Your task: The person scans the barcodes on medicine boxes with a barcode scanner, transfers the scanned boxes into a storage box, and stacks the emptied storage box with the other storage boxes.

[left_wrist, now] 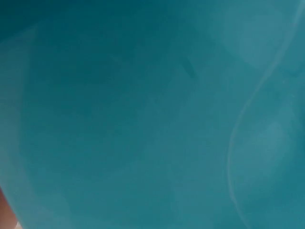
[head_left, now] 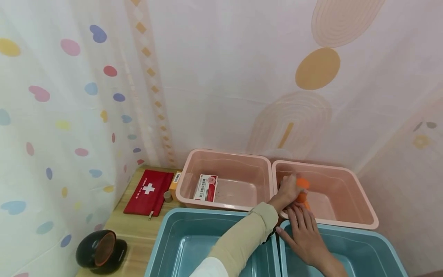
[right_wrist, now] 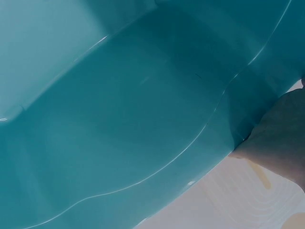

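Observation:
Inside the left end of the right pink bin (head_left: 346, 192), my left hand (head_left: 288, 189) has its thumb and fingers around a bright orange object (head_left: 302, 183). Its shape is partly hidden by the hand, so I cannot tell its kind. Below it, my right hand (head_left: 304, 231) reaches over the rim of the right blue bin (head_left: 367, 234), fingers extended to the orange object's lower end. The right wrist view shows part of that hand (right_wrist: 281, 131) at the blue bin's edge. The left wrist view holds mostly a blue bin wall (left_wrist: 143, 119).
The left pink bin (head_left: 225, 154) contains a white-and-red medicine box (head_left: 206, 187). In front stands the left blue bin (head_left: 194, 215). On the wooden table (head_left: 128, 227) lie a red first aid pouch (head_left: 149, 192), an orange box (head_left: 175, 184), a small round piece (head_left: 167, 196) and black bowls (head_left: 90, 250).

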`<state>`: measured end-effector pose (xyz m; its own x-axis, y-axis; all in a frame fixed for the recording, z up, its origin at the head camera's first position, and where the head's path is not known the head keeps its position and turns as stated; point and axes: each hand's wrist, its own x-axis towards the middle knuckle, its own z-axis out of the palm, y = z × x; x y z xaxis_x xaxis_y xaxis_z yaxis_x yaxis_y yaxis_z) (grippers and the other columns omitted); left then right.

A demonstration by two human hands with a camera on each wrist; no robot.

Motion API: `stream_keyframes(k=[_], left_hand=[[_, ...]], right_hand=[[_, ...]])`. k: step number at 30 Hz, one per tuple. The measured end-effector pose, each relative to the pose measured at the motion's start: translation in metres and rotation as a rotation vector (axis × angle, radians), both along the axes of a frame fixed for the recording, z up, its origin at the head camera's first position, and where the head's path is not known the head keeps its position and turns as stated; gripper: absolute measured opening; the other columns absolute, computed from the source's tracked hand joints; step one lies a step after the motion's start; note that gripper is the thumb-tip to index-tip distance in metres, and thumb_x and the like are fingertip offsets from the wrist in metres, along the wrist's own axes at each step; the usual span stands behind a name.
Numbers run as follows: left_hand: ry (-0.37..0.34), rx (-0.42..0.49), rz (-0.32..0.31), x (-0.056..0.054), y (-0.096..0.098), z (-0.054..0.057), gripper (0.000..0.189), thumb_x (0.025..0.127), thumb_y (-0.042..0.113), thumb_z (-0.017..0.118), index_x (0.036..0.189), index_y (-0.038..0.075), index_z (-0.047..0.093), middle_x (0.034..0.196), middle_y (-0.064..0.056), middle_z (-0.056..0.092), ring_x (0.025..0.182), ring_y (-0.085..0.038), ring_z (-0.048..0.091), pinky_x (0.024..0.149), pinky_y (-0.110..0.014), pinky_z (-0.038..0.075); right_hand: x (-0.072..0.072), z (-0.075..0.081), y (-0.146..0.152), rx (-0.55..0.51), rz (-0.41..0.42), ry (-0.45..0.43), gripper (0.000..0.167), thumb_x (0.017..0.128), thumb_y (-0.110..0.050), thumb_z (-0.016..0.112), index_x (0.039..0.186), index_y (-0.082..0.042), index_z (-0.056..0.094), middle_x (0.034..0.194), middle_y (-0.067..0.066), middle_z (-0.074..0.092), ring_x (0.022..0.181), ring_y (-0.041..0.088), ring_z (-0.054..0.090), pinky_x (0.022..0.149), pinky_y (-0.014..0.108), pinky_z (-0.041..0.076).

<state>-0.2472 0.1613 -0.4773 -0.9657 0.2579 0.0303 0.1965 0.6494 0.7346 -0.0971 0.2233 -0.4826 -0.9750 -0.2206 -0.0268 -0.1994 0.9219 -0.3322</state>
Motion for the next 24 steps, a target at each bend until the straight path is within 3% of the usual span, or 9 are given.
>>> stream_keyframes(k=[3,8,10,12,15,19,20,21,24], left_hand=[[0.014,0.001,-0.01,-0.006,0.003,-0.008,0.058,0.091,0.021,0.093,0.14,0.01,0.064,0.117,-0.009,0.077,0.1,-0.02,0.076,0.082,-0.026,0.064],[0.161,-0.003,-0.051,-0.037,0.02,-0.059,0.061,0.091,0.027,0.094,0.14,0.015,0.06,0.125,-0.003,0.074,0.105,-0.018,0.074,0.085,-0.035,0.064],[0.21,-0.018,-0.067,-0.042,0.022,-0.068,0.064,0.09,0.03,0.094,0.142,0.018,0.059,0.132,0.002,0.072,0.109,-0.015,0.074,0.088,-0.037,0.064],[0.174,-0.01,-0.099,-0.036,0.016,-0.053,0.068,0.092,0.031,0.093,0.148,0.018,0.057,0.143,0.002,0.068,0.12,-0.016,0.072,0.096,-0.036,0.063],[0.09,0.009,-0.175,-0.019,-0.006,-0.008,0.066,0.098,0.026,0.086,0.156,0.016,0.056,0.152,-0.001,0.065,0.13,-0.017,0.069,0.102,-0.03,0.06],[0.114,0.009,-0.271,-0.014,-0.036,0.033,0.048,0.111,0.011,0.065,0.158,0.008,0.056,0.138,-0.009,0.074,0.103,-0.013,0.074,0.086,-0.02,0.059],[0.147,0.001,-0.284,-0.019,-0.043,0.034,0.043,0.114,0.01,0.056,0.157,0.008,0.058,0.125,-0.006,0.077,0.09,-0.009,0.072,0.078,-0.018,0.057],[0.137,0.011,-0.305,-0.02,-0.053,0.041,0.044,0.115,0.009,0.051,0.159,0.008,0.057,0.126,-0.008,0.077,0.084,-0.013,0.071,0.077,-0.021,0.057],[0.083,0.056,-0.353,-0.017,-0.093,0.068,0.045,0.118,0.012,0.041,0.162,0.005,0.053,0.141,-0.012,0.072,0.105,-0.017,0.073,0.095,-0.027,0.06]], right_hand=[[0.0,0.0,-0.001,-0.003,-0.002,0.004,0.078,0.112,-0.049,0.059,0.164,0.005,0.04,0.171,0.031,0.036,0.161,0.056,0.023,0.128,0.077,0.017],[0.0,0.0,0.0,0.006,0.003,0.02,0.078,0.112,-0.049,0.059,0.163,0.006,0.041,0.17,0.031,0.037,0.161,0.056,0.023,0.127,0.077,0.018],[0.0,0.0,0.0,0.008,0.005,0.018,0.078,0.112,-0.048,0.06,0.163,0.007,0.041,0.17,0.032,0.038,0.161,0.056,0.023,0.127,0.078,0.019],[0.0,0.001,0.0,0.009,0.003,0.001,0.079,0.112,-0.049,0.059,0.164,0.007,0.04,0.17,0.031,0.037,0.162,0.057,0.021,0.127,0.078,0.018],[-0.001,0.001,0.0,0.002,-0.004,-0.023,0.08,0.112,-0.051,0.058,0.164,0.007,0.039,0.171,0.031,0.035,0.162,0.057,0.02,0.128,0.078,0.016],[-0.001,-0.005,0.004,-0.005,0.01,0.045,0.079,0.112,-0.053,0.058,0.161,0.006,0.042,0.166,0.032,0.04,0.159,0.058,0.025,0.125,0.079,0.02],[-0.001,-0.007,0.005,-0.006,0.018,0.079,0.078,0.112,-0.053,0.058,0.16,0.006,0.043,0.164,0.032,0.042,0.157,0.058,0.027,0.124,0.079,0.023],[-0.001,-0.01,0.006,-0.013,0.028,0.11,0.077,0.111,-0.052,0.06,0.158,0.007,0.044,0.161,0.033,0.044,0.155,0.058,0.029,0.122,0.08,0.025],[-0.002,-0.014,0.008,-0.022,0.044,0.16,0.076,0.111,-0.054,0.058,0.157,0.006,0.043,0.159,0.033,0.045,0.153,0.058,0.031,0.121,0.079,0.026]])
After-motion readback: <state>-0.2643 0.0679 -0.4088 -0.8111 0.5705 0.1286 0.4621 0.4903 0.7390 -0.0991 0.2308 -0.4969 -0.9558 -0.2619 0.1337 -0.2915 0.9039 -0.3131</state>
